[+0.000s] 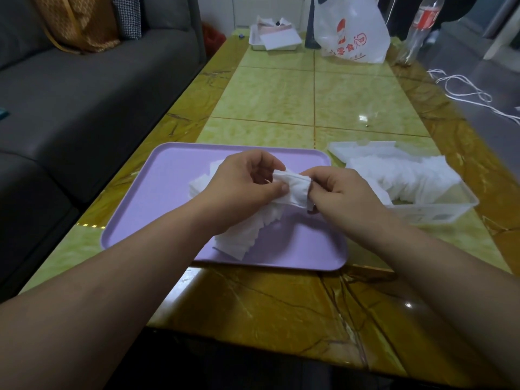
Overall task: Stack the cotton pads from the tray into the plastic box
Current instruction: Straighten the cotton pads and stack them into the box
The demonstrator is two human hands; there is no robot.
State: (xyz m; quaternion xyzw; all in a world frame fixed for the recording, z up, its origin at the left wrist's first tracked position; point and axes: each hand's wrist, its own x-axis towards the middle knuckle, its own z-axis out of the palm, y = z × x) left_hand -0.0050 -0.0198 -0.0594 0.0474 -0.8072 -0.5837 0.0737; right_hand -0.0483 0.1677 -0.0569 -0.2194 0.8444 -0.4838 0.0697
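purple tray centre; plastic box just right of it, long axis running away, part filled. both hands pinch 1 cotton pad bundle above tray. right hand nearer box than left hand.

white cotton pads bunched above lilac tray; more in clear plastic box at rt.

1. We're seeing bare tabletop stretching btwn the lilac tray & the far clutter.
2. Plastic box, open-topped, is sitting just right of the lilac tray; cotton pads are filling most of it.
3. Bag, bottle & white tray are crowding the far end.
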